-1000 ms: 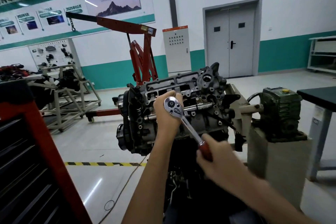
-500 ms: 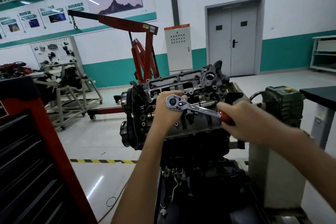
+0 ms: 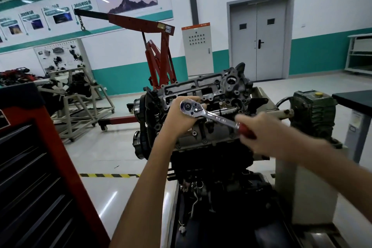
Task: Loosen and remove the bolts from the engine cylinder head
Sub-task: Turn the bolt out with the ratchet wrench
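A grey engine cylinder head (image 3: pixel 209 90) sits on an engine mounted on a stand in the middle of the view. A chrome ratchet wrench (image 3: pixel 213 116) with a red grip lies across it, its round head at the upper left. My left hand (image 3: pixel 182 120) is curled under the ratchet head, holding it against the cylinder head; the socket and bolt beneath are hidden. My right hand (image 3: pixel 259 135) grips the red handle at the lower right. Small bolts (image 3: pixel 203 140) show along the head's lower edge.
A red tool cabinet (image 3: pixel 40 167) stands close at the left. A red engine crane (image 3: pixel 157 54) is behind the engine. A green gearbox (image 3: pixel 314 112) on a grey pedestal is at the right, beside a dark table (image 3: pixel 354 98). Yellow-black floor tape (image 3: pixel 108 175) runs at the left.
My right hand swung the ratchet handle up from the lower right to nearly level, then back down a little. My left hand stayed on the ratchet head.
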